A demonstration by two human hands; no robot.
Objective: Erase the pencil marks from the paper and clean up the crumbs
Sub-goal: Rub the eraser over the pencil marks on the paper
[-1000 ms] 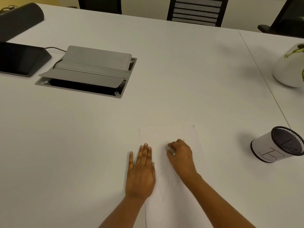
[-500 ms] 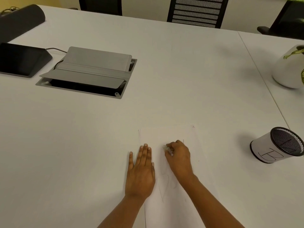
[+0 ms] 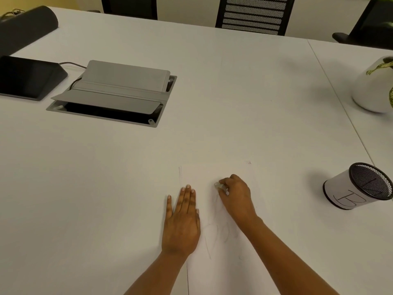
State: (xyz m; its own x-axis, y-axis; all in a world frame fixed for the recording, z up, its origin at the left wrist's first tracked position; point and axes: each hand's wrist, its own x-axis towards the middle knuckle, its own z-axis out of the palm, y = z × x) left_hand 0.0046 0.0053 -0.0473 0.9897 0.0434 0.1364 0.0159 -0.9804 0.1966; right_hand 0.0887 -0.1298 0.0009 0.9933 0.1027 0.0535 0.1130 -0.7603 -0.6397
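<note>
Here I see the paper [image 3: 221,271] lying with its long axis running away from me on the table [image 3: 234,103]. My left hand [image 3: 181,222] presses flat on its left edge, fingers spread, while my right hand [image 3: 237,196] pinches a small eraser [image 3: 218,185] against the sheet above faint pencil marks [image 3: 217,233].

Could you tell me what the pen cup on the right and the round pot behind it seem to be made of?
The pen cup looks like black wire mesh, probably metal: its inside shows a fine grid. A white paper-like sleeve with pen strokes wraps its outside. The round pot appears to be smooth, matte white ceramic, though painted plastic cannot be ruled out; it shows soft shading and no sharp glare.
</note>
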